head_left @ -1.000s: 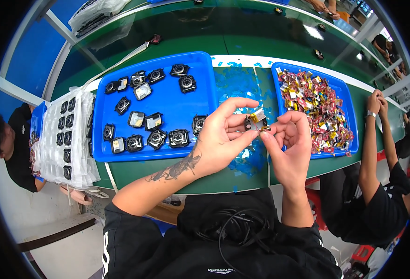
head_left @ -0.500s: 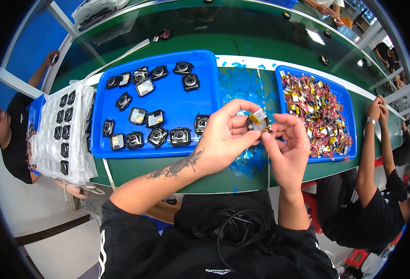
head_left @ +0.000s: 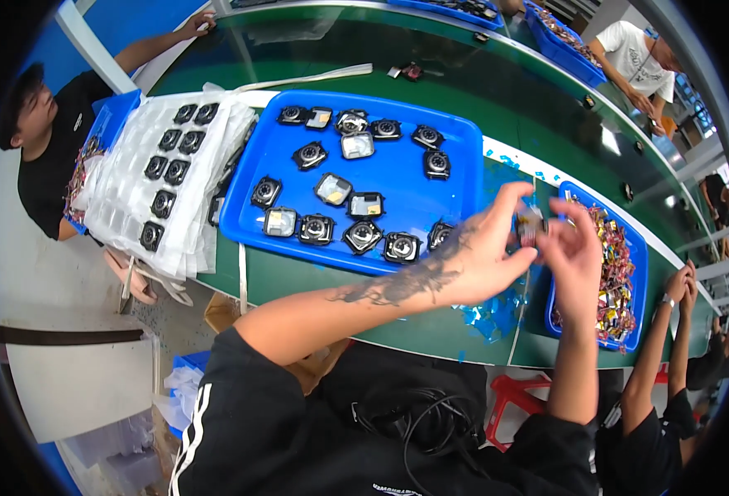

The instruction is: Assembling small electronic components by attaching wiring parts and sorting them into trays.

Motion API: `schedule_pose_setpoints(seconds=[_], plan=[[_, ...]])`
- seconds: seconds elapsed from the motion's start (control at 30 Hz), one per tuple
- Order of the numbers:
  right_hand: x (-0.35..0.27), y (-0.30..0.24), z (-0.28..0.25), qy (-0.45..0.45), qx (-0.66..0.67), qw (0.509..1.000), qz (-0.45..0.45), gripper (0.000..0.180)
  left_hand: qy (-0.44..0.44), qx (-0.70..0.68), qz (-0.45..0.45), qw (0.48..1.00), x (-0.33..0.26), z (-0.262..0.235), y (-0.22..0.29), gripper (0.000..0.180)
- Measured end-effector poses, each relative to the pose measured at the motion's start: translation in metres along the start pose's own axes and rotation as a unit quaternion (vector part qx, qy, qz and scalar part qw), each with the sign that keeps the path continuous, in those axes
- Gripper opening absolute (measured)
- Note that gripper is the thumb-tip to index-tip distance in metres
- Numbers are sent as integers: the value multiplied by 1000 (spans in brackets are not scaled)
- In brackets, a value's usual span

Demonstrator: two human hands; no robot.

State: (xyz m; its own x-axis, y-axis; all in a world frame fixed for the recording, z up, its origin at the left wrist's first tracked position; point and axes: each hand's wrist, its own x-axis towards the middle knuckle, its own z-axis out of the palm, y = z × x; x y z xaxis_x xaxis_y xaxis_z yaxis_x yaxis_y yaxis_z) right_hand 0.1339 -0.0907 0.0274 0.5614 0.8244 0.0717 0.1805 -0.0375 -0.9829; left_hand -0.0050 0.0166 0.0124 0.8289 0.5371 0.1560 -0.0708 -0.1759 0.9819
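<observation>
"green table [head_left: 414, 328] all the way across, is it? what's sitting on it?"

"two blue trays, mostly. the left-hand tray [head_left: 410, 194] has dark watch-like casings [head_left: 364, 236] spread over its floor, some showing round centres, others pale squarish faces. the right-hand tray [head_left: 640, 288] is heaped with small red, yellow and silvery pieces [head_left: 614, 281]."

"and over at the far left?"

"stacked white plastic sheets [head_left: 129, 174], with dark round-centred pieces set out on top in rows. beyond them a co-worker in black [head_left: 46, 178] stretches an arm up toward the table's far part. another co-worker, in white [head_left: 629, 50], is at the upper right."

"what about the person's own hands?"

"thumb and fingers of the left hand [head_left: 493, 256] are closed about a small dark casing [head_left: 530, 225], held up in front of the gap between the two trays. it's blurred, so its details don't show well."

"is the right hand [head_left: 577, 260] on it too?"

"its bent fingers are right by the casing's edge, but they're smeared as well. i can't tell whether they pinch it or are only near."

"anything lying below the hands?"

"blue film scraps [head_left: 497, 321], scattered on the table between the trays, with a few more along the white strip [head_left: 505, 149] behind."
</observation>
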Motion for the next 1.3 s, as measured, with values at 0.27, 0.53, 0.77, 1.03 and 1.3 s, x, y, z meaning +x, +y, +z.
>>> schedule_pose_setpoints(seconds=[0.27, 0.53, 0.77, 1.03, 1.3], plan=[[210, 41, -33, 70, -174, 976, 109, 56, -2, 654, 117, 747, -39, -170, -2, 42], [227, 82, -63, 127, -434, 892, 25, 55, -84, 568, -35, 818, -37, -158, 23, 17], [166, 20, -99, 58, -370, 924, -72, 23, 42, 151, -56, 986, -12, -136, 23, 11], [86, 14, -116, -75, -523, 846, -68, 18, -26, -294, -132, 946, 33, -34, 17, 25], [24, -4, -117, 178, -216, 957, -79, 10, -80, -77, -33, 993, 17, -20, -1, 34]])
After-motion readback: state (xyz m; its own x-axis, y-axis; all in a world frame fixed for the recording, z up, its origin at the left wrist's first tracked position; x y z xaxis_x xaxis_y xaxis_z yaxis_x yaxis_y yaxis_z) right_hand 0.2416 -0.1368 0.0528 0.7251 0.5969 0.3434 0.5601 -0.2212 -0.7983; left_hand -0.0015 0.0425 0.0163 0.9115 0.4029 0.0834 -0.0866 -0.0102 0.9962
